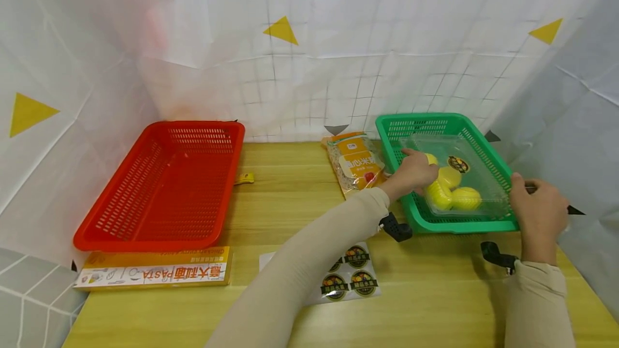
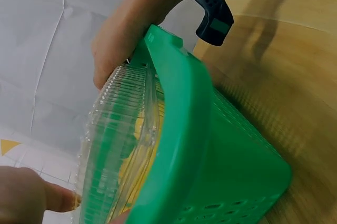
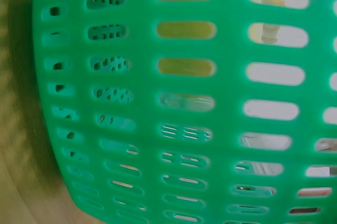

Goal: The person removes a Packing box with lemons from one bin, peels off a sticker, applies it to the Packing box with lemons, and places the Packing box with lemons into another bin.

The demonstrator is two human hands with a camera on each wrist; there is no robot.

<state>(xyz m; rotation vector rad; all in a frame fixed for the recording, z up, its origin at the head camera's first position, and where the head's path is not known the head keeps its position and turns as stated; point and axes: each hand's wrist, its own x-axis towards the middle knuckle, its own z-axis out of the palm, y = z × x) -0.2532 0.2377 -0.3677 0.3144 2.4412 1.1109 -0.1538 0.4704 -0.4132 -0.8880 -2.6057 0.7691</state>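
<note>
I see the left hand (image 1: 415, 173) reaching across from a long beige sleeve, fingers curled on the near-left edge of the clear plastic clamshell box of yellow fruit (image 1: 456, 181). The right hand (image 1: 537, 216) grips its right edge. The box lies in the green slotted plastic basket (image 1: 425, 123) on the wooden bench (image 1: 290, 203), long axis running away from me. The right wrist view shows only basket wall.

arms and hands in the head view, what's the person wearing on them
Both arms wear long, close-fitting beige sleeves that end at the wrists, leaving the left hand and right hand bare, with no gloves or rings visible. A dark blue perforated strap hangs below the left wrist, and a similar dark strap sits at the right wrist.
</note>
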